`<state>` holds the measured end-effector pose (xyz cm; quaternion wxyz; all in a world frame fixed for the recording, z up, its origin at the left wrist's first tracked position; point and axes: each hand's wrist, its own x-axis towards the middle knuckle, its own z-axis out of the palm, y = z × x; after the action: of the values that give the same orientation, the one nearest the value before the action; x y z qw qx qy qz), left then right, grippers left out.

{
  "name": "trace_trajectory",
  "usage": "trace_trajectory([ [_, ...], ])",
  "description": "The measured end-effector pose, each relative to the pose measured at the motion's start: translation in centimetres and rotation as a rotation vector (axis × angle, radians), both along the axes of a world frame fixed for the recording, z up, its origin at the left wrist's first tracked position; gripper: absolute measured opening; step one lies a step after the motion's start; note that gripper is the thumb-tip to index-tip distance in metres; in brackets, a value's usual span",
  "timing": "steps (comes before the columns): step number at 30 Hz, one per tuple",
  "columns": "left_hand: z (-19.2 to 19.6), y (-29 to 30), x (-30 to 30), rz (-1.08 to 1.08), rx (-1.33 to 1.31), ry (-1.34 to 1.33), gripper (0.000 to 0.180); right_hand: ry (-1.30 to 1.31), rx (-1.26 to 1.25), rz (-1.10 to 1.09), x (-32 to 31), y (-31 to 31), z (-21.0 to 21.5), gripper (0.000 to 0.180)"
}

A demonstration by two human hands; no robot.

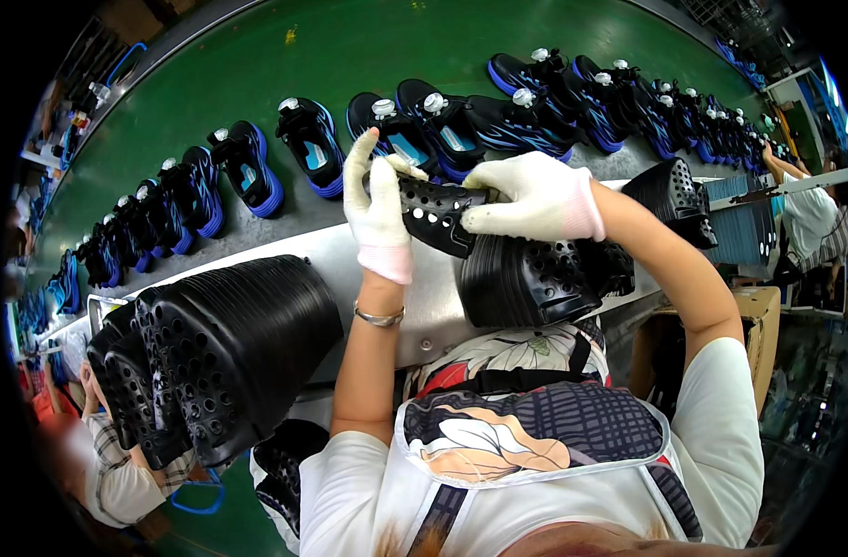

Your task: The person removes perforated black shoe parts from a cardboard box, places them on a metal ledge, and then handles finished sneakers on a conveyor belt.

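Note:
My left hand (378, 218) and my right hand (535, 200), both in white gloves, hold one black perforated plastic shoe insert (433, 221) between them, above the near side of the bench. The left hand grips its left end, with one bare fingertip poking out of the glove. The right thumb and fingers close on its right end. Just below the right hand lies a nested stack of the same black inserts (526, 283). A larger nested stack (248, 325) lies to the left of my left forearm.
Black shoes with blue-purple soles (313, 148) run in a long curved row along the far side of the bench. Another stack of inserts (670, 200) lies at right, near a cardboard box (753, 325). Other people work at far left (118, 473) and far right (814, 218).

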<state>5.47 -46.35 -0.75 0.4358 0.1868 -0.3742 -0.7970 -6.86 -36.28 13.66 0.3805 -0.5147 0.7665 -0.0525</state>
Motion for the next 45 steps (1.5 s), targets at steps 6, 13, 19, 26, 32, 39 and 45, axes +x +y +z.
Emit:
trace_trajectory([
  [6, -0.4, -1.1, -0.2, 0.096, 0.008, -0.045, 0.033, 0.075, -0.078, -0.024, 1.6, -1.5, -2.1, 0.052],
  [13, -5.1, -1.7, 0.2, 0.074, -0.258, -0.623, 0.029, 0.436, 0.148, 0.099, -1.6, -5.3, -1.9, 0.046],
  [19, -4.2, -0.1, 0.6, 0.222, -0.749, -0.828, 0.021, 0.529, 0.185, 0.261, -2.9, -10.4, -3.1, 0.046],
  [26, -3.4, -0.5, -0.7, 0.003, -0.906, -0.969, 0.031, 0.629, 0.225, 0.313, -0.5, -13.7, -9.8, 0.026],
  [32, -3.6, -0.8, -1.3, -0.037, -0.997, -1.106, 0.026, 0.56, 0.218, 0.257, -0.9, -14.1, -9.7, 0.025],
  [39, -2.8, -3.6, -3.6, -0.549, -0.792, -1.428, 0.034, 0.602, 0.16, 0.298, -0.5, -15.1, -11.6, 0.024],
  [45, -3.1, -3.9, -4.0, -0.577, -0.845, -1.473, 0.034, 0.593, 0.191, 0.281, -0.3, -16.0, -12.0, 0.022],
])
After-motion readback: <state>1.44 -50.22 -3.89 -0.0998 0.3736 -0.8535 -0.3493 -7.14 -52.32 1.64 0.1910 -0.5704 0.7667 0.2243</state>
